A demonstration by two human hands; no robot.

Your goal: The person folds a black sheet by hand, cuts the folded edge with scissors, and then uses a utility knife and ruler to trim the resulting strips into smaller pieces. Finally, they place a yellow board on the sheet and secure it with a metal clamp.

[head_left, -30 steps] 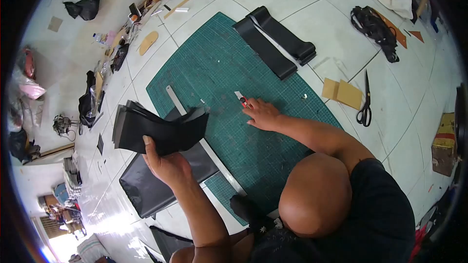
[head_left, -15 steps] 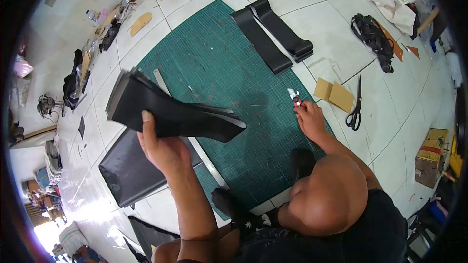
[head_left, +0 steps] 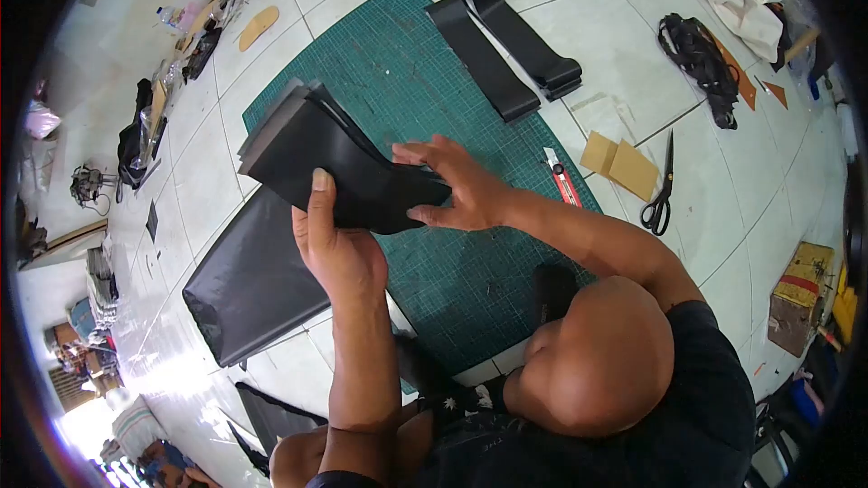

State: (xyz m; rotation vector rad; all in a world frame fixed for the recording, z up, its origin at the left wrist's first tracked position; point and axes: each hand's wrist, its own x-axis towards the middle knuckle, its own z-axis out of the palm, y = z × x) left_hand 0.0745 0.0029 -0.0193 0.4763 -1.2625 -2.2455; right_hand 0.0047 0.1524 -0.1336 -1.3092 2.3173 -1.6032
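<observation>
A stack of black leather-like strips (head_left: 312, 149) is held up over the green cutting mat (head_left: 488, 262), its layered ends fanned at the upper left. My left hand (head_left: 342, 253) is closed on the stack's lower edge, thumb on the front face. Around the stack's right end is my right hand (head_left: 463, 183), thumb at the lower edge and fingers at the upper one. A red and white utility knife (head_left: 564, 183) lies at the mat's right edge, apart from both hands. More folded black strips (head_left: 488, 59) rest across the mat's far right edge.
Black scissors (head_left: 665, 185) and tan card pieces (head_left: 619, 164) lie on the tiles at the right. A large black sheet (head_left: 258, 280) is on the left, under my left arm's side. A black bundle (head_left: 701, 63) sits at the far right.
My right hand has let go of the utility knife, leaving it on the mat's edge, and moved left to the stack's end. My left hand has brought the stack slightly right and up.
</observation>
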